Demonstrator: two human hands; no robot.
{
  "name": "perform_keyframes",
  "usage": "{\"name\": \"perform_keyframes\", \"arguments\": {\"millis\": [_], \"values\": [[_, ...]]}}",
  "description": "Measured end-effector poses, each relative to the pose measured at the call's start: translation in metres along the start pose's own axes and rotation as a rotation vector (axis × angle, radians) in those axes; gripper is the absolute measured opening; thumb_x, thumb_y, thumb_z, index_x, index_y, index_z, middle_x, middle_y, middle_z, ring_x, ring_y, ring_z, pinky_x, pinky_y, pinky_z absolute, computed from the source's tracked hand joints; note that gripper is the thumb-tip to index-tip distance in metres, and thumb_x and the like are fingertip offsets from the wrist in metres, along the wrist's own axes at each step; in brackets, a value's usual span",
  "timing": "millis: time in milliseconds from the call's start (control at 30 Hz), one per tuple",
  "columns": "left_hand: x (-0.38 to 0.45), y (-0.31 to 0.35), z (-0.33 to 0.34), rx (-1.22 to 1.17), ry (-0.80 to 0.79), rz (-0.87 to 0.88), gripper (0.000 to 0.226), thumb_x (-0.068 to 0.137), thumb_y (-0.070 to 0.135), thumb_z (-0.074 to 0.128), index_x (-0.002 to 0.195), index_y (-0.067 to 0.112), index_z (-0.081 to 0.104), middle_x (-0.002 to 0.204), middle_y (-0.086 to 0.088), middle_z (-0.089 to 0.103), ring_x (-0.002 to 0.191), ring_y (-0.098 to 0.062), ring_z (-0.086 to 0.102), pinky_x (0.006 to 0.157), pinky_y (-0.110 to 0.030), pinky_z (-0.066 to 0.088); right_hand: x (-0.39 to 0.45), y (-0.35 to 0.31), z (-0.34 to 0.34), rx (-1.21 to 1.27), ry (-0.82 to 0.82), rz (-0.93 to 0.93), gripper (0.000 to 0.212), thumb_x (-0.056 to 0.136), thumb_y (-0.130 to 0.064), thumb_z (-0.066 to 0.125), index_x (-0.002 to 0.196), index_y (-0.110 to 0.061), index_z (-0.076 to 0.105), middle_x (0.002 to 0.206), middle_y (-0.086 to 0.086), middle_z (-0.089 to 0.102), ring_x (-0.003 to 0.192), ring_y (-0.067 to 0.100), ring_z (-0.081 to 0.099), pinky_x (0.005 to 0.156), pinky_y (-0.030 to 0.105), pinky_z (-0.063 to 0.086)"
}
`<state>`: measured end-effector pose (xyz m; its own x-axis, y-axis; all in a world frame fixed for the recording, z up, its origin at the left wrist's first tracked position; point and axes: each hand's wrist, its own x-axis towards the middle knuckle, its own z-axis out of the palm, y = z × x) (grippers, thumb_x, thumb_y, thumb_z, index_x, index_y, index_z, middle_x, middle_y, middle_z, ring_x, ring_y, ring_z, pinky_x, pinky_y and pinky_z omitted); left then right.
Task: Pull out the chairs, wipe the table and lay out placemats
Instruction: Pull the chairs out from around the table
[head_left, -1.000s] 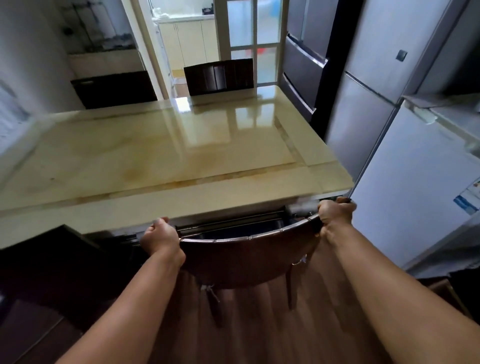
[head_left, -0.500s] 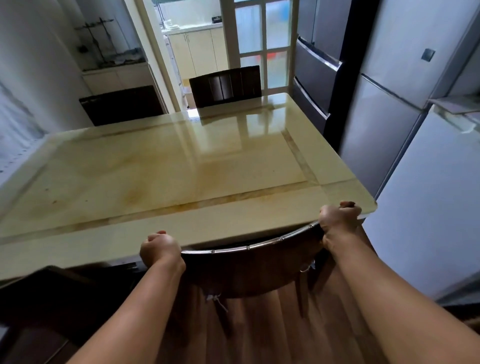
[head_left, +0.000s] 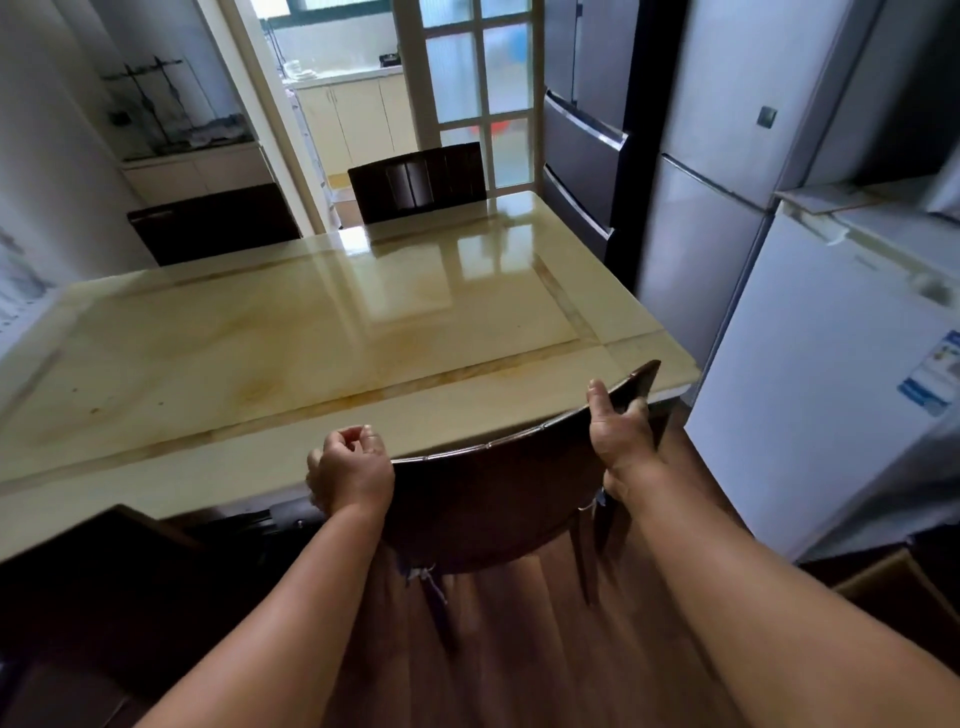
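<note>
chair-pulling step in hand: the chair (head_left: 498, 499) sits at the table (head_left: 291, 353) near edge. right hand (head_left: 621, 441) grasps its top rail; left hand (head_left: 349, 470) is curled at the other end, grip unclear. next, a backward draw. seat hidden; no cloth or placemats visible.

A: Setting? Home dining area, opening onto a kitchen.

B: Evidence?

A: Glossy beige stone-top dining table (head_left: 322, 332), dark wooden chairs at near (head_left: 498, 499) and far (head_left: 418, 179) edges. Right side: tall grey fridge (head_left: 727, 156), white chest freezer (head_left: 831, 374). Far: glazed door (head_left: 467, 83), cream kitchen cabinets (head_left: 353, 119) beyond. Wood floor (head_left: 545, 649).
</note>
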<state>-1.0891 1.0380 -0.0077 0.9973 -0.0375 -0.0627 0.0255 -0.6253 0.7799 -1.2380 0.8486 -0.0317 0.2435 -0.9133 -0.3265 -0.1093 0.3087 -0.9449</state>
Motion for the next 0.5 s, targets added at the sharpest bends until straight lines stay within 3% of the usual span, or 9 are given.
{"name": "perform_keyframes", "arguments": {"millis": [67, 133, 200, 233, 300, 333, 500], "values": [[-0.025, 0.009, -0.006, 0.039, -0.032, 0.105, 0.031, 0.091, 0.034, 0.051, 0.113, 0.015, 0.060, 0.128, -0.018, 0.048, 0.125, -0.036, 0.038, 0.106, -0.042, 0.030, -0.024, 0.002, -0.003, 0.000, -0.017, -0.045, 0.072, 0.091, -0.048, 0.053, 0.146, -0.008, 0.029, 0.147, 0.014, 0.037, 0.129, 0.026, 0.044, 0.099, 0.031, 0.042], [-0.051, 0.014, -0.011, -0.003, -0.093, 0.206, 0.032, 0.090, 0.036, 0.053, 0.115, 0.016, 0.059, 0.129, -0.016, 0.048, 0.127, -0.032, 0.037, 0.106, -0.039, 0.028, -0.048, -0.002, -0.010, 0.040, 0.024, -0.107, 0.054, 0.094, -0.045, 0.049, 0.129, -0.004, 0.049, 0.129, 0.014, 0.055, 0.112, 0.022, 0.056, 0.081, 0.025, 0.046], [-0.077, 0.014, -0.018, -0.146, -0.227, 0.272, 0.028, 0.091, 0.037, 0.053, 0.108, 0.016, 0.061, 0.116, -0.011, 0.057, 0.113, -0.027, 0.051, 0.097, -0.035, 0.040, -0.078, -0.007, -0.024, 0.106, 0.027, -0.120, 0.039, 0.096, -0.045, 0.044, 0.107, -0.009, 0.056, 0.107, 0.009, 0.063, 0.089, 0.018, 0.063, 0.072, 0.028, 0.047], [-0.091, 0.013, -0.021, -0.247, -0.319, 0.272, 0.025, 0.092, 0.036, 0.053, 0.102, 0.016, 0.062, 0.104, -0.007, 0.062, 0.099, -0.021, 0.058, 0.086, -0.031, 0.047, -0.094, -0.010, -0.033, 0.134, 0.020, -0.118, 0.035, 0.098, -0.044, 0.041, 0.098, -0.012, 0.057, 0.095, 0.005, 0.064, 0.079, 0.015, 0.062, 0.068, 0.028, 0.048], [-0.116, 0.013, -0.028, -0.388, -0.465, 0.261, 0.021, 0.092, 0.034, 0.054, 0.093, 0.015, 0.062, 0.084, 0.001, 0.064, 0.075, -0.010, 0.059, 0.065, -0.021, 0.046, -0.118, -0.013, -0.045, 0.143, 0.042, -0.142, 0.034, 0.099, -0.043, 0.039, 0.084, -0.017, 0.057, 0.079, 0.000, 0.063, 0.068, 0.011, 0.061, 0.062, 0.027, 0.049], [-0.147, 0.014, -0.034, -0.424, -0.565, 0.285, 0.020, 0.092, 0.034, 0.055, 0.089, 0.016, 0.062, 0.080, 0.003, 0.064, 0.073, -0.010, 0.058, 0.064, -0.020, 0.045, -0.143, -0.011, -0.072, 0.146, 0.121, -0.184, 0.036, 0.099, -0.043, 0.039, 0.081, -0.018, 0.057, 0.075, 0.000, 0.062, 0.065, 0.011, 0.061, 0.060, 0.027, 0.049], [-0.210, 0.020, -0.031, -0.547, -0.723, 0.296, 0.013, 0.091, 0.032, 0.057, 0.082, 0.023, 0.062, 0.076, 0.000, 0.065, 0.071, -0.014, 0.061, 0.069, -0.030, 0.050, -0.188, -0.007, -0.122, 0.106, 0.194, -0.218, 0.042, 0.099, -0.044, 0.036, 0.076, -0.017, 0.060, 0.069, 0.003, 0.064, 0.062, 0.016, 0.062, 0.061, 0.031, 0.052]]}}
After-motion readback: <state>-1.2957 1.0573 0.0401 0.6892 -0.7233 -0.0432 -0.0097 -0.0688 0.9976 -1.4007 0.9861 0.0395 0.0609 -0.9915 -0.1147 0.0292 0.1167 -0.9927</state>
